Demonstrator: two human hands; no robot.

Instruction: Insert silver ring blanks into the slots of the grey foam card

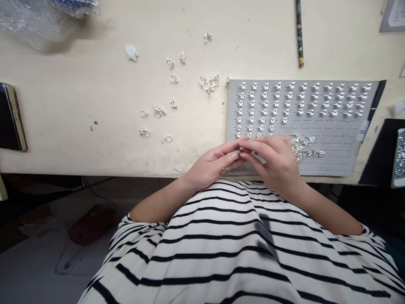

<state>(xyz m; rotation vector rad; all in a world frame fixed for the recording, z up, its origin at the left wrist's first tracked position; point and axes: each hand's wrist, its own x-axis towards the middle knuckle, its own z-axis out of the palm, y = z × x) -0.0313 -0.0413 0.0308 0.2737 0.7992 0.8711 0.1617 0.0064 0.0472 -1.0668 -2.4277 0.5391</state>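
My left hand [215,162] is closed, with silver rings [237,153] pinched at its thumb and fingertips; another ring shows below the thumb. My right hand [275,158] meets it there, thumb and fingers closed on a ring [242,150] at the same spot. Both hands are over the lower left of a grey slotted display board [335,147]. Rows of silver rings [291,96] stand in the slots of its upper part and left side. Beside my right hand a heap of loose silver rings [302,147] lies on the board.
Loose rings [158,111] are scattered on the pale table [107,93] to the left, with a small cluster [209,83] near the board. A phone [12,117] lies at the far left, plastic wrap [38,23] at upper left, a white scrap [131,53] and a dark pencil [299,33] behind.
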